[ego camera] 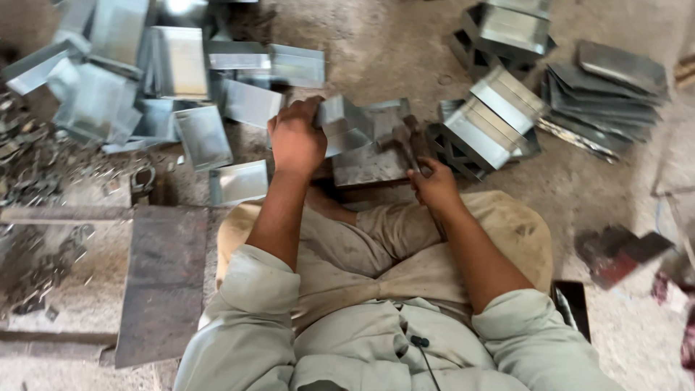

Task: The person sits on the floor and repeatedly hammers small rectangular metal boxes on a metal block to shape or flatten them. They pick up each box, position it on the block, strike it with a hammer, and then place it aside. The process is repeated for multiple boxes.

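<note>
A single head-worn camera is looking steeply down from above the seated person's shoulders, facing forward over the lap toward the sandy concrete floor [391, 43]. It is sitting close, so the pale grey-green sleeves are filling the lower edge while both forearms are running up toward mid-frame. The view is taking in the floor ahead and to either side. No second view is sharing the scene.

The hammer [402, 142] is motion-blurred; its handle is hidden inside the right hand [434, 186]; sheets [108, 29] at upper left are cut off
</note>
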